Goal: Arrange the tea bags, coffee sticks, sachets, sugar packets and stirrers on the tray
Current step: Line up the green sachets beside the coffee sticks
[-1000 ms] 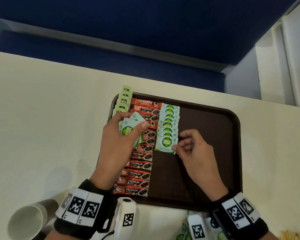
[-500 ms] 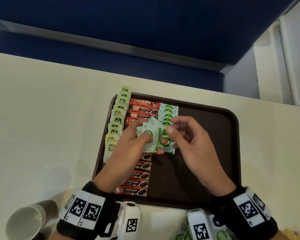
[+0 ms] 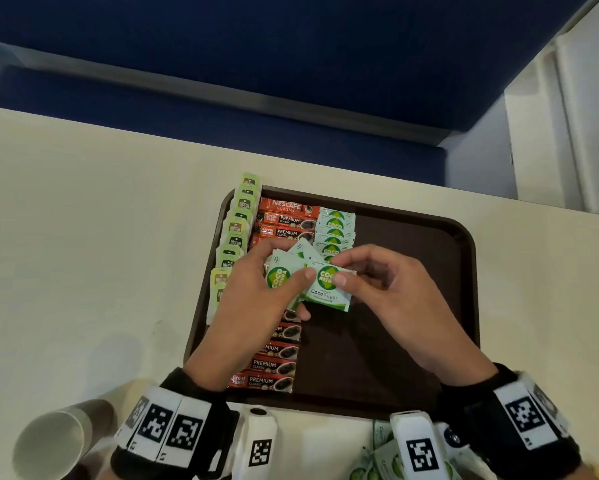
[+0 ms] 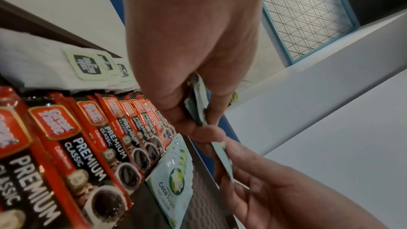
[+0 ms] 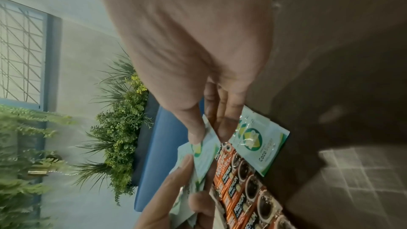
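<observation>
1. Done: a column of tea bags [image 3: 236, 233] lies along the left edge of the brown tray [image 3: 429, 306], and just to its right a full column of coffee sticks [image 3: 274, 365] runs from far to near.
2. Under way: the Coco Sugar packets [image 3: 335, 230] form a third column that so far fills only the far part.
3. The left hand [image 3: 256, 306] grips a fanned stack of sugar packets [image 3: 284, 271]; the right hand [image 3: 395, 299] pinches the top packet [image 3: 327, 289], apparently drawing it off.
4. Left: the remaining packets, more green sachets [image 3: 377, 462] on the table by the near edge, and stirrers, none seen on the tray.
</observation>
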The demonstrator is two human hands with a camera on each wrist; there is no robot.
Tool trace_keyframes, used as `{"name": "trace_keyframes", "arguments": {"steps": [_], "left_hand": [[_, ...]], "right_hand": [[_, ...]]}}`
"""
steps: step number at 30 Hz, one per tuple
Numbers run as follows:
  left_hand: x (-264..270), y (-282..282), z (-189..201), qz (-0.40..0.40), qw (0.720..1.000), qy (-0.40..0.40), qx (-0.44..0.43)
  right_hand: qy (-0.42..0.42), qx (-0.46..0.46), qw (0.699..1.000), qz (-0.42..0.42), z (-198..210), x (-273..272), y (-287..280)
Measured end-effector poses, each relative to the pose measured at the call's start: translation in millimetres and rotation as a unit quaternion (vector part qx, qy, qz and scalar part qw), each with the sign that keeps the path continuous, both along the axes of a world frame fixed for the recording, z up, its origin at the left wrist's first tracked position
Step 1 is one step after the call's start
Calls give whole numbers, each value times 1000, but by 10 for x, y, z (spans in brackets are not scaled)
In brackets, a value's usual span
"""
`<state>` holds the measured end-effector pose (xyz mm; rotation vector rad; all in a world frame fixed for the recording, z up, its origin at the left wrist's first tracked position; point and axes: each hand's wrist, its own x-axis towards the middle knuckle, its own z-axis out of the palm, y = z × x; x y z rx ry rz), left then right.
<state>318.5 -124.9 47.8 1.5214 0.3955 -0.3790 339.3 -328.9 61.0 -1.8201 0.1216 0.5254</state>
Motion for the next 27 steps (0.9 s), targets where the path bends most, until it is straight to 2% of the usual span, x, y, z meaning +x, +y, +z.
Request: {"name": "trace_keyframes", "arguments": {"steps": [3, 7, 11, 16, 27], "left_hand": [[10, 8, -63, 11, 1000, -2, 21], [17, 76, -162, 81, 997, 10, 15], [16, 147, -183, 85, 996, 5, 29], [28, 156, -189, 90, 996, 6, 26], [31, 151, -213, 82, 996, 2, 31]], "right_hand": [[-26, -66, 997, 27, -73, -6, -82], [-64, -137, 988, 37, -285, -61, -162], [-114, -204, 968, 88, -459, -162, -112], [-166, -250, 950, 82, -569, -222, -31], [-184, -277, 938, 101, -588, -190, -22]]}}
